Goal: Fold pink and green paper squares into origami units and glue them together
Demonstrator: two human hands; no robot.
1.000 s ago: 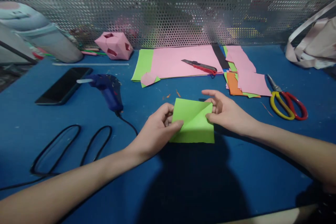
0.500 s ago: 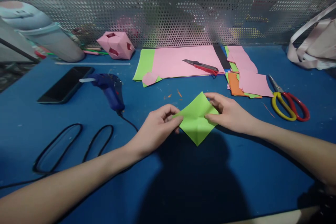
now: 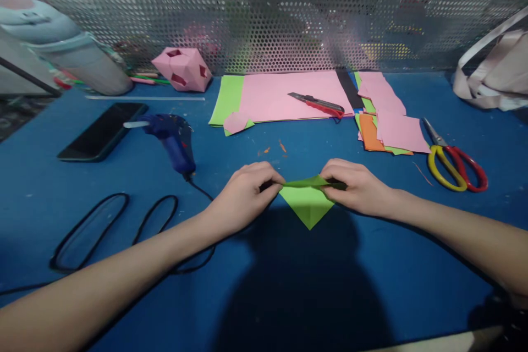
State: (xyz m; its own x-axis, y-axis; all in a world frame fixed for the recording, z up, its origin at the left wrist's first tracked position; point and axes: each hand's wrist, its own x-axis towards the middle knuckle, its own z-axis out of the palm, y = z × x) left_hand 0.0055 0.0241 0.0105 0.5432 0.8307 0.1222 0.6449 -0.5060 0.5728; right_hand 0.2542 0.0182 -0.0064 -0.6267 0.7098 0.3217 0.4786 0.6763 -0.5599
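Note:
A small green paper square (image 3: 308,206) is low over the blue table, its far half bent up along the middle and its near corner pointing at me. My left hand (image 3: 249,192) pinches the left corner between thumb and fingers. At the other side my right hand (image 3: 355,186) is closed on the right corner, thumb in front and fingers behind. Crease lines show on the paper's near half. Small orange scraps (image 3: 282,146) lie just beyond it.
Behind are stacked pink sheets (image 3: 284,96) with a utility knife (image 3: 317,103) on top. Cut paper pieces (image 3: 400,129) and scissors (image 3: 451,162) lie right. Leftward are a glue gun (image 3: 175,140) with its cord, a phone (image 3: 103,131), a pink paper polyhedron (image 3: 187,70) and a tumbler (image 3: 82,58).
The green paper has gone from nearly flat and open to bent across its middle, its far corner raised toward me. My right hand has shifted slightly nearer to me.

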